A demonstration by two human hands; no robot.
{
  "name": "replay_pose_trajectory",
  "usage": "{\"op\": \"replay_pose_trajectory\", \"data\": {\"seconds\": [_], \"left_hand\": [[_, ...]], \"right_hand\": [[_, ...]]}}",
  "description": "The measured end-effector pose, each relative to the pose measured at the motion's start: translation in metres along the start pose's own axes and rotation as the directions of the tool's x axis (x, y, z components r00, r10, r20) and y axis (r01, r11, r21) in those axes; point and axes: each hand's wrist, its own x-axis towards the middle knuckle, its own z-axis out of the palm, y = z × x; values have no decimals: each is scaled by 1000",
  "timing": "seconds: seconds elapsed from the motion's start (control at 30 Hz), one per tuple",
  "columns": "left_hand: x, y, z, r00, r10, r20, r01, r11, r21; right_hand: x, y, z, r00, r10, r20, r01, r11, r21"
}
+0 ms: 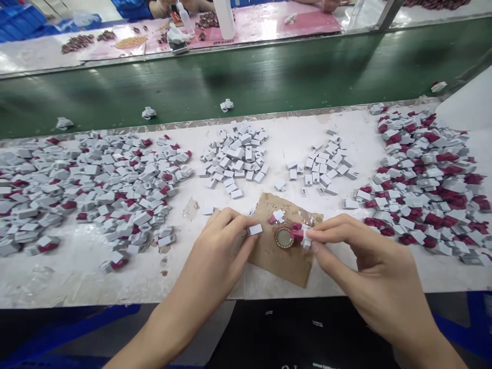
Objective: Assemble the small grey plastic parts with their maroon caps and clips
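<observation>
My left hand [223, 246] pinches a small grey plastic block [254, 229] between thumb and forefinger, over the left part of a brown cardboard piece [282, 269]. In my right hand [357, 251] a grey and dark red plastic part [302, 234] is held by the fingertips, its red end at the rim of a small round cap [284, 237]. That cap stands on the cardboard and has a pale middle; what fills it I cannot tell. Another grey and red part [277, 217] lies on the cardboard just behind the cap. Wet-looking spots mark the cardboard.
Grey and red parts form a large heap at left [130, 189] and another at right [426, 179]. Two smaller piles of grey blocks [240, 154] lie between them. Behind runs a green conveyor belt [269, 87] carrying a few parts. Across it, other people's hands show at a pink-covered table [261, 25].
</observation>
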Motion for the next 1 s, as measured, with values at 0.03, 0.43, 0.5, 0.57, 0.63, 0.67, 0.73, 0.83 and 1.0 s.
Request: {"op": "replay_pose_trajectory", "data": {"seconds": [0.03,0.43,0.5,0.57,0.63,0.67,0.73,0.83,1.0], "left_hand": [[3,2,-2,1000,-11,13,12,999,-39],[60,40,14,977,56,205,123,638,-760],[62,43,17,971,66,229,139,627,-767],[63,44,18,965,78,249,148,621,-770],[63,44,19,962,94,258,146,620,-771],[63,44,19,961,100,259,143,622,-770],[64,44,19,961,109,255,132,628,-767],[64,45,17,960,104,262,133,650,-748],[63,45,11,943,120,311,123,743,-658]], "right_hand": [[1,3,-2,999,43,-9,-42,997,60],[29,18,-2,967,256,-18,-188,754,629],[30,16,-3,969,244,-28,-168,741,650],[31,15,-3,972,233,-39,-149,732,665],[32,15,-3,973,228,-40,-143,726,673],[32,15,-4,973,229,-40,-143,725,674],[33,16,-4,971,233,-43,-148,738,659],[33,19,-6,974,218,-56,-147,805,575],[34,18,-18,993,117,12,-110,892,438]]}}
